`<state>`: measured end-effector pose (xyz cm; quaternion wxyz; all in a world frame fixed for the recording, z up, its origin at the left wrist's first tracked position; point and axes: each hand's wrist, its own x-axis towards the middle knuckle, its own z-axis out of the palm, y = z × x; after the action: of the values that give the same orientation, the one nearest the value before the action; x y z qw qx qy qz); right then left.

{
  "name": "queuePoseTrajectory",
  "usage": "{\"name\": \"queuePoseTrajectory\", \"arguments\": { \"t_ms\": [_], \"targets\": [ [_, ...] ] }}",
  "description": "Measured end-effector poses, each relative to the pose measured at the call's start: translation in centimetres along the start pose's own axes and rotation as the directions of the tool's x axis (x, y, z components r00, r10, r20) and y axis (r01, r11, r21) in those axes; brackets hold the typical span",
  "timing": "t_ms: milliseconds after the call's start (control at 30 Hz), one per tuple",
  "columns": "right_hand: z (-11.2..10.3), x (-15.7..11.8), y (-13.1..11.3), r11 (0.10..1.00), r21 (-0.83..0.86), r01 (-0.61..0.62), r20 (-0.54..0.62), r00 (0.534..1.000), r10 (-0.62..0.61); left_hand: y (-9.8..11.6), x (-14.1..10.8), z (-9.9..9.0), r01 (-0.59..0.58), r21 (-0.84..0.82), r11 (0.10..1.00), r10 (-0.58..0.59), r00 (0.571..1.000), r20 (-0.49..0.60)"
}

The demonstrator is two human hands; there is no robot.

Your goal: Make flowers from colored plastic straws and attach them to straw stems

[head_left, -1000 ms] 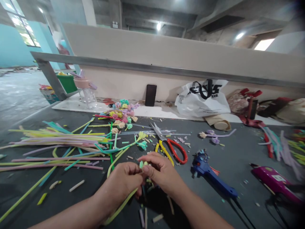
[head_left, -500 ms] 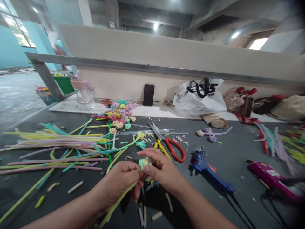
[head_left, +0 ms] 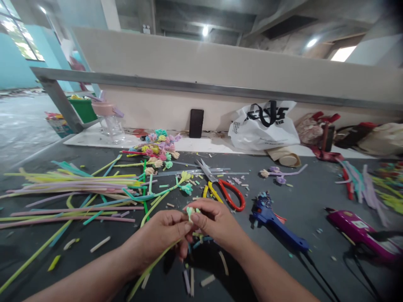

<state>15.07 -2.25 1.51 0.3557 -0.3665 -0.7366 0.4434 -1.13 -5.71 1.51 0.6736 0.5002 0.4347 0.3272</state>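
Close together in front of me, both hands work on a small mint-green fuzzy flower (head_left: 190, 213). My left hand (head_left: 162, 230) is closed in a pinch round a yellow-green chenille stem (head_left: 154, 264) that trails down toward me. My right hand (head_left: 217, 224) has its thumb and fingers closed on the flower's petals, partly hiding them. Just beyond the hands lie scissors (head_left: 232, 196) with red and yellow handles, blades spread. Yellow and teal flowers (head_left: 185, 188) on long stems rest on the dark table near my left hand.
Many loose chenille stems (head_left: 78, 184) spread across the left, with a bunch of finished flowers (head_left: 160, 147) behind. On the right are a blue glue gun (head_left: 277, 230) and a magenta corded tool (head_left: 359, 230). A phone (head_left: 196, 123) and white bag (head_left: 264, 126) stand at the back.
The right fingers have closed further over the mint-green flower, so less of it shows. Both hands stay in nearly the same place; the view has shifted slightly.
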Motion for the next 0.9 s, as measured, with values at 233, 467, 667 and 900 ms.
{"name": "queuePoseTrajectory", "arguments": {
  "t_ms": [233,467,667,900],
  "targets": [
    [0.3,0.2,0.0,0.987,-0.161,0.02,-0.026,0.999,-0.024,-0.1,0.0,0.1,0.025,0.126,0.992,-0.012,0.995,-0.101],
    [0.5,0.1,0.3,0.996,-0.054,-0.068,-0.001,0.998,0.068,-0.2,0.0,0.1,0.047,0.032,0.998,-0.043,0.993,-0.11],
    [0.7,0.0,0.3,0.947,0.267,-0.181,-0.043,0.979,0.2,-0.5,0.0,0.2,0.052,-0.082,0.995,-0.059,0.995,-0.083],
    [1.0,-0.7,-0.8,0.983,-0.113,0.142,-0.404,0.898,-0.176,-1.1,-0.2,0.4,0.114,-0.056,0.992,-0.118,0.989,-0.084]
  ]
}}
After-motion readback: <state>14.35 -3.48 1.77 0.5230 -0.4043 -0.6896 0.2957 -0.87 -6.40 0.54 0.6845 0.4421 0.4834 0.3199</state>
